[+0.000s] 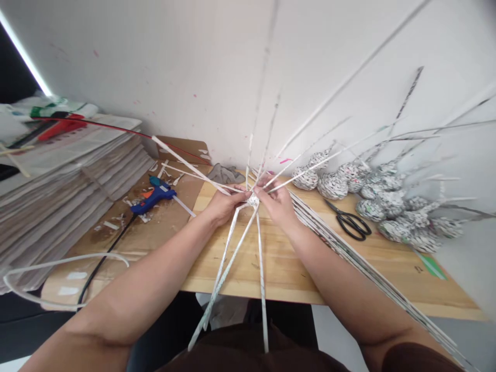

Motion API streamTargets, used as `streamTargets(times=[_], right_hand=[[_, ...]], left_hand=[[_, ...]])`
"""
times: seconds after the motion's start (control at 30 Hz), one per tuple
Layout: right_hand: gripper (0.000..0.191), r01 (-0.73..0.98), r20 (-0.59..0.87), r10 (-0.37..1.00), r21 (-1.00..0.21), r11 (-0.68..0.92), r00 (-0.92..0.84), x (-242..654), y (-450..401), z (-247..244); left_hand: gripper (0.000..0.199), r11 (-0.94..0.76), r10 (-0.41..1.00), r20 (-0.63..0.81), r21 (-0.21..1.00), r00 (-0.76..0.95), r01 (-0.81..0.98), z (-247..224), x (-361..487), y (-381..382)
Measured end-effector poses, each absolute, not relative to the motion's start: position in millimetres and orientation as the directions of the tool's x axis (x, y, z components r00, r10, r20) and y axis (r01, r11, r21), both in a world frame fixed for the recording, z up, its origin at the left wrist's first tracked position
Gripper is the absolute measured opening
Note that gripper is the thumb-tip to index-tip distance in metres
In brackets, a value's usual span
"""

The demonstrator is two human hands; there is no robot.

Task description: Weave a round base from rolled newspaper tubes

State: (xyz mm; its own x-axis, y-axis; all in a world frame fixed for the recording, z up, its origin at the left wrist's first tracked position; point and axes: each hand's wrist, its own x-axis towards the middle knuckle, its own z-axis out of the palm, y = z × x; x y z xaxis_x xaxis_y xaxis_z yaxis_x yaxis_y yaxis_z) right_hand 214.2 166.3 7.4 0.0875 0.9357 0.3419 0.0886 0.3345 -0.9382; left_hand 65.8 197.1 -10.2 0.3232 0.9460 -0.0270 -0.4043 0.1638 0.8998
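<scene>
Between my two hands is a small woven hub of rolled paper sticks, held over the wooden table. Long white paper sticks fan out from it in several directions, some hanging toward my lap, others rising toward the wall. My left hand is closed on the hub's left side, fingers pinching near the crossing sticks. My right hand pinches the hub's right side with the thumb on top. Parts of the fingers are hidden behind the sticks.
Right of my hands lie a bundle of paper sticks, black scissors and several woven paper balls. On the left are a blue glue gun with a cord, paper scraps, and a tall newspaper stack. A grey cloth lies by the wall.
</scene>
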Motion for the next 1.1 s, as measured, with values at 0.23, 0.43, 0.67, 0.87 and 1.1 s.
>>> streamTargets(times=[0.23, 0.43, 0.67, 0.87, 1.1], right_hand=[[0.034, 0.013, -0.038, 0.999, -0.999, -0.037, -0.022, 221, 174, 0], [0.038, -0.051, -0.017, 0.999, -0.999, -0.015, 0.041, 220, 176, -2], [0.036, -0.015, 0.0, 0.998, -1.0, 0.001, 0.056, 218, 175, -8], [0.034, -0.086, -0.072, 0.995, -0.994, -0.067, 0.062, 216, 176, -14], [0.034, -0.194, -0.021, 0.999, -0.981, -0.012, 0.045, 214, 176, -17]], left_hand=[[0.027, 0.204, 0.947, -0.057, 0.865, 0.315, -0.458, -14, 67, 200], [0.024, 0.255, 0.945, -0.136, 0.874, 0.296, -0.414, -19, 66, 203], [0.024, 0.235, 0.958, -0.161, 0.912, 0.236, -0.335, -17, 68, 199], [0.021, 0.28, 0.942, -0.204, 0.915, 0.266, -0.289, -19, 67, 200], [0.019, 0.315, 0.92, -0.226, 0.912, 0.321, -0.262, -21, 63, 202]])
